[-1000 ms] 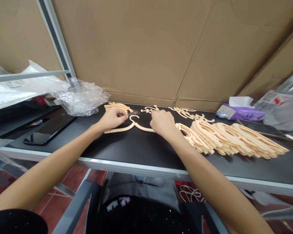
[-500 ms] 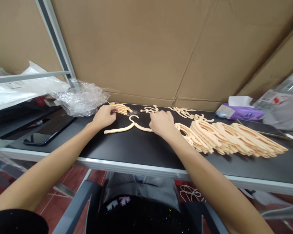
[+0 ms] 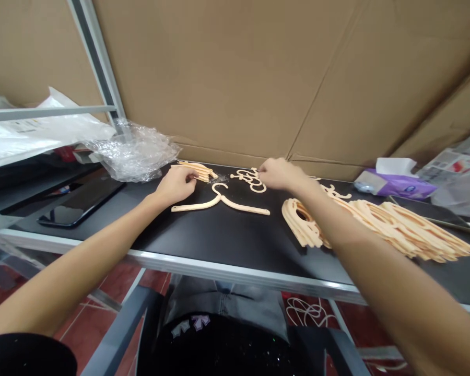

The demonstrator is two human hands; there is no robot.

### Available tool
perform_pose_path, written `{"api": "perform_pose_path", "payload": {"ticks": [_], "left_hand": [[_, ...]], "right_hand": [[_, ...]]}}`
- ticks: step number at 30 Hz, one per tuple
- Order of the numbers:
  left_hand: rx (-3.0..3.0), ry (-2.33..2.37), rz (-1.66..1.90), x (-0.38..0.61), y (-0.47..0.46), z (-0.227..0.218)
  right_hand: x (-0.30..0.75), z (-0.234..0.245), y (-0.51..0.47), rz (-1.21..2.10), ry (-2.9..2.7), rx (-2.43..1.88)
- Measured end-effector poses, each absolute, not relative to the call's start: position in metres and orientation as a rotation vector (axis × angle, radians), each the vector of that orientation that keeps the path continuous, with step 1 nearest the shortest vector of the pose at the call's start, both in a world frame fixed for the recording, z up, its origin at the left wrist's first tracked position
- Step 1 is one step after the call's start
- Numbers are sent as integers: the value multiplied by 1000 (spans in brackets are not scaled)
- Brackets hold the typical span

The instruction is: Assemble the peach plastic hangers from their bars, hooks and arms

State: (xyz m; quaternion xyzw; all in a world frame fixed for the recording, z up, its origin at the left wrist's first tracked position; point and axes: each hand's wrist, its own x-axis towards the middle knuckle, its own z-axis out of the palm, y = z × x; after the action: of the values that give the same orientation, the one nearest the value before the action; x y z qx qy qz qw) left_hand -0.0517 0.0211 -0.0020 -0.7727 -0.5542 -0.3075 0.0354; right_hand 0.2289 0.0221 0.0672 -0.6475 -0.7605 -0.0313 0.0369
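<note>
A pale orange hanger (image 3: 223,202) lies flat on the black table (image 3: 219,240), its hook pointing away from me. My left hand (image 3: 177,184) rests by the hanger's left arm with fingers curled, fingertips at a small stack of flat pale strips (image 3: 199,169). My right hand (image 3: 277,174) reaches to the far side of the table, fingers pinched at a cluster of small hook-shaped pieces (image 3: 249,178). What the pinch holds is too small to make out.
A long fanned stack of hangers (image 3: 379,224) lies to the right. More small parts (image 3: 337,192) lie behind it. Crumpled clear plastic (image 3: 135,151) and a dark phone (image 3: 80,201) lie at the left. A purple tissue pack (image 3: 395,183) sits far right. Cardboard walls the back.
My right hand left the hanger's right arm and moved back to the hook pieces. My left hand shifted left from the hanger's hook toward the strip stack.
</note>
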Motion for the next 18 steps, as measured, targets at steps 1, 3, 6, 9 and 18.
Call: {"api": "perform_pose_path", "payload": {"ticks": [1, 3, 6, 9, 18], "left_hand": [[-2397, -1660, -973, -49, 19, -1], [-2487, -1514, -1027, -41, 12, 0], [-2677, -1205, -1065, -24, -2, 2], [-2834, -945, -997, -7, -16, 2], [-2981, -889, -726, -3, -24, 2]], "right_hand": [[240, 70, 31, -120, -2270, -2048], [263, 71, 50, -251, -2163, -2138], [297, 60, 75, -310, -2150, -2325], [320, 44, 91, -214, -2294, -2394], [342, 19, 103, -256, -2458, -2295]]}}
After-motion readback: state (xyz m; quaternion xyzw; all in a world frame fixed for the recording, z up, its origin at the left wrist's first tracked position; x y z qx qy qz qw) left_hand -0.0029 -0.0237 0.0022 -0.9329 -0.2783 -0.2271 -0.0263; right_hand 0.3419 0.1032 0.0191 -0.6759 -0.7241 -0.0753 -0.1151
